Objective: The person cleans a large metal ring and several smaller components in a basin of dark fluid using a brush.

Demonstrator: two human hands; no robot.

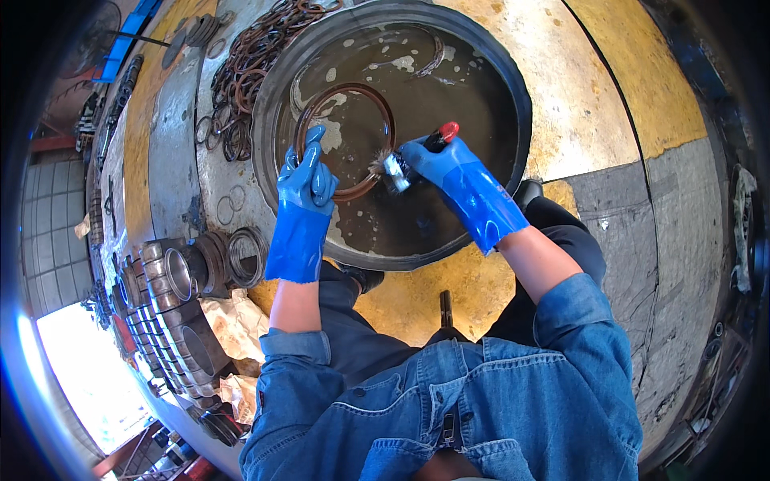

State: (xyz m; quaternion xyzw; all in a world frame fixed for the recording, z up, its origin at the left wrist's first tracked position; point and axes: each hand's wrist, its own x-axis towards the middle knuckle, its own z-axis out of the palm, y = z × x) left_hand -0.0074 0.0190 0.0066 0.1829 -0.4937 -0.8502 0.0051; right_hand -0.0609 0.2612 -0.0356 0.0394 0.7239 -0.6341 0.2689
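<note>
In my blue-gloved left hand (309,180) is a large reddish-brown ring (391,112), gripped at its left side and held above a round tub. My right hand (443,164), gloved the same way, is closed round a brush (395,171) whose handle has a red end and whose ferrule is shiny metal. The bristles touch or nearly touch the ring's lower right side. Beneath both hands, the wide dark tub (523,120) holds murky brown liquid with pale patches of foam. Another ring-like curve shows faintly in the liquid at the tub's far side.
A heap of brown rings (245,80) lies left of the tub, with thin loose rings (228,204) nearer me. Stacked metal cylinders (172,276) and crumpled brown paper (237,321) are at the lower left. Yellow and grey floor plates (589,80) extend to the right.
</note>
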